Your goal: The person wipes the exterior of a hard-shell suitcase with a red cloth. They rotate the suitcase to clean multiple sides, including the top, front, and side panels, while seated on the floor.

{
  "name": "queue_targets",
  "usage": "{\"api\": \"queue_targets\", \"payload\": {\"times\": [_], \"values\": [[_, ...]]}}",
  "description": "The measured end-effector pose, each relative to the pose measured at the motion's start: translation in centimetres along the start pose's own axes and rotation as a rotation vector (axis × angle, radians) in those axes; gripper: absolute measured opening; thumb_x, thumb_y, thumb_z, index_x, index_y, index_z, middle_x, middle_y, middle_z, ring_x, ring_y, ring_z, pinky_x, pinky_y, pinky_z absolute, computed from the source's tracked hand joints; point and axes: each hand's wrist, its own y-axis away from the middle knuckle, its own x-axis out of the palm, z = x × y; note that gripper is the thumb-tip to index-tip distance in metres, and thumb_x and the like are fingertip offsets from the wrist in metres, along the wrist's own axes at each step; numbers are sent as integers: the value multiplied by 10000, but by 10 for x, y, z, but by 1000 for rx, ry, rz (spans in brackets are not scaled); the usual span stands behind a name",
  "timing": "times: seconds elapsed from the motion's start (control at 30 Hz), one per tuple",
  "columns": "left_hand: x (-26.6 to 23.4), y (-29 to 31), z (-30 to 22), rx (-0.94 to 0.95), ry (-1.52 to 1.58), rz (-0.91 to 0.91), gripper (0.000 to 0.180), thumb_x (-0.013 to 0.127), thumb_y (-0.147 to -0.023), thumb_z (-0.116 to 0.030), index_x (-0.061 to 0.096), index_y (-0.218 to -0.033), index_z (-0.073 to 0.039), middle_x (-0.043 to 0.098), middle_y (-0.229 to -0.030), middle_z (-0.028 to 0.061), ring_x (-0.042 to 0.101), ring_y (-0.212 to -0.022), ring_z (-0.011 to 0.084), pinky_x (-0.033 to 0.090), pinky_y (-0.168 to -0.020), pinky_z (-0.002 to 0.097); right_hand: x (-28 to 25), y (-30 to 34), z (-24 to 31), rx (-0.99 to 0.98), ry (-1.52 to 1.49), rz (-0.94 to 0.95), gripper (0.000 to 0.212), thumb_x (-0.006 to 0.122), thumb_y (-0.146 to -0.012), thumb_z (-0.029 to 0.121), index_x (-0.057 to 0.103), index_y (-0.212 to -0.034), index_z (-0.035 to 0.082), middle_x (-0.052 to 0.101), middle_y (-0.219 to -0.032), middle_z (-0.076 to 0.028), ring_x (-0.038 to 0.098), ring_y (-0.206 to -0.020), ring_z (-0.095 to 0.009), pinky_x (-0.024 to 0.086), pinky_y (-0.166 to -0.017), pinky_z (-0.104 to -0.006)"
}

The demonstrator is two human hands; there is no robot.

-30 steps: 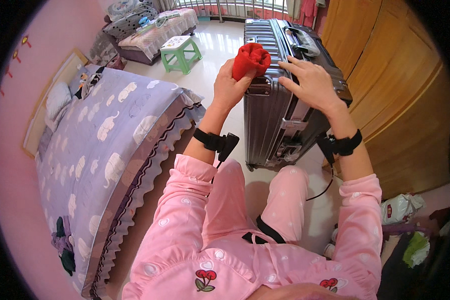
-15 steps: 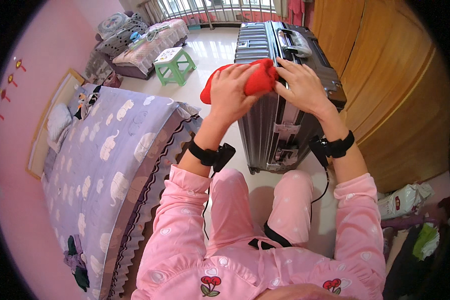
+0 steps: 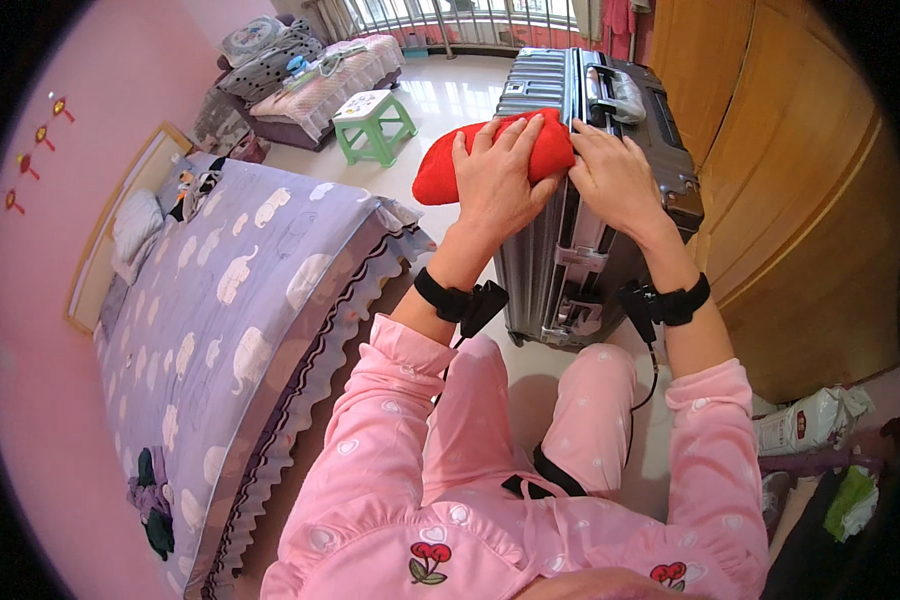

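Left hand (image 3: 498, 182) palm-down, fingers extended; bunched red fabric cloth (image 3: 437, 168) beneath palm; right hand (image 3: 618, 180) beside it; both unclenched.

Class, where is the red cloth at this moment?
In the head view, the red cloth is above centre, under the left hand, at the upper near-left edge of the dark suitcase.

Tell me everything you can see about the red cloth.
The red cloth is plain, bright, soft and fuzzy-looking, bunched into a thick, rounded bundle. It lies slantwise at the near top corner of the suitcase, its left end jutting past the edge. The left hand covers its middle, fingers spread on top. The right hand is by its right end; whether they touch is unclear.
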Motion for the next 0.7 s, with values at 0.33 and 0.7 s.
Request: {"api": "queue_targets", "payload": {"times": [0.33, 0.7], "values": [[19, 25, 3, -30, 97, -284, 683, 810, -704, -292, 655, -1363, -208, 656, -1351, 47, 520, -1333, 323, 234, -1189, 618, 12, 0, 13, 17, 43, -102, 405, 517, -1011, 328, 672, -1324, 122, 635, -1418, -140, 589, -1319, -290, 401, -1114, -570], [31, 40, -4, -113, 115, -361, 672, 790, -742, -271, 632, -1391, -197, 583, -1447, 56, 432, -1415, 351, 208, -1193, 625, 12, 3, 20, -18, 66, -102, 403, 530, -1022, 349, 666, -1341, 143, 617, -1440, -149, 574, -1340, -297, 384, -1101, -619]]}}
